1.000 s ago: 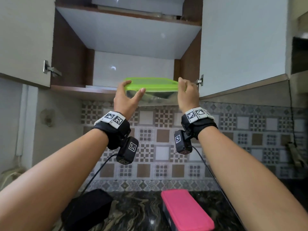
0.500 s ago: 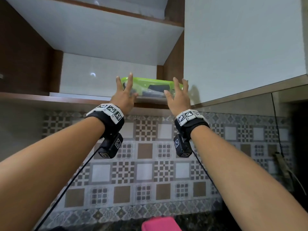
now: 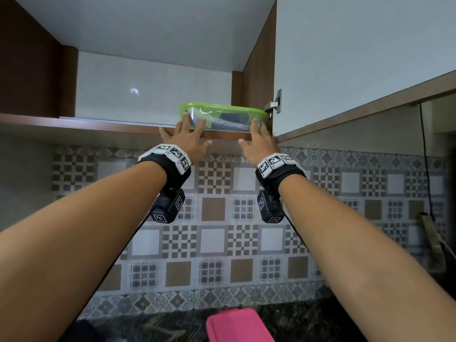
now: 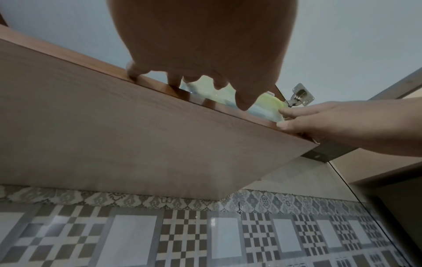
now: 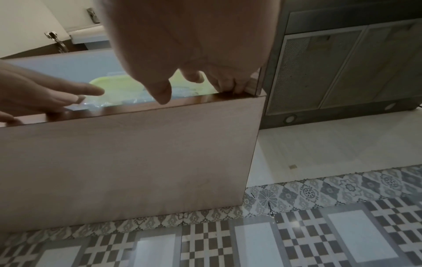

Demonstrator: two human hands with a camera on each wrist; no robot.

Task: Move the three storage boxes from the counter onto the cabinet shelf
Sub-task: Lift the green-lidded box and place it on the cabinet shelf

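A clear storage box with a green lid [image 3: 223, 117] sits on the cabinet shelf [image 3: 98, 124] at its right end, close to the side wall. My left hand [image 3: 187, 137] has its fingers stretched out, and they touch the box's left front. My right hand [image 3: 259, 139] is spread the same way against the box's right front corner. From the wrist views the green-lidded box [image 4: 269, 106] [image 5: 118, 88] shows just above the shelf's wooden front edge, with both hands' fingertips at that edge. A pink-lidded box [image 3: 237, 324] lies on the dark counter below.
The right cabinet door [image 3: 357, 58] stands open beside the box, its metal hinge [image 3: 274, 104] just right of the lid. The shelf left of the box is bare. A patterned tile backsplash [image 3: 222, 218] runs beneath. A range hood [image 5: 342, 72] hangs to the right.
The green-lidded box went from held in the air to resting on the shelf, pushed further in. Both hands let go and now lie flat against its front.
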